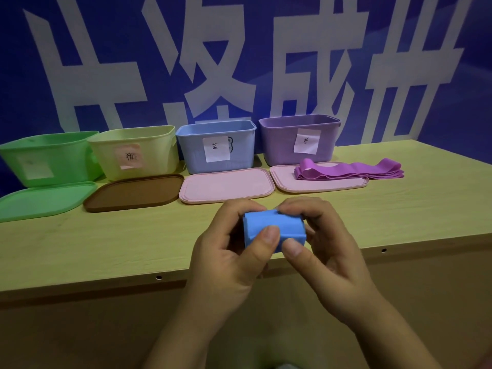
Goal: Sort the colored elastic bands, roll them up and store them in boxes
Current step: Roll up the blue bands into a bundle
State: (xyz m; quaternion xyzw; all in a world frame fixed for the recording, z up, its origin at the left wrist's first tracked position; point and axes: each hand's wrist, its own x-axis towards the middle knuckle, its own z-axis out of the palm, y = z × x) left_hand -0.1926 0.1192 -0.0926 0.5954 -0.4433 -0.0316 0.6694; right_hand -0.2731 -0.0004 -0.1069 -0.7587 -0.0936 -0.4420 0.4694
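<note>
Both hands meet above the near edge of a wooden table (80, 249): the left hand (229, 251) and right hand (324, 246) curl around a rolled blue elastic band (271, 225), thumbs pressed on its near face, fingers wrapped over its top and ends. Behind them hangs a blue wall banner (266, 35) with large white characters. Four open boxes line the table's far side, left to right: a green box (53, 155), a yellow box (149, 147), a blue box (239, 153) and a purple box (282, 145), each bearing a paper label. A lid lies before each: green lid (40, 201), brown lid (133, 191), pink lid (226, 185) and a second pink lid (285, 179). Folded purple elastic bands (351, 170) rest on that last lid, overhanging its right edge.
</note>
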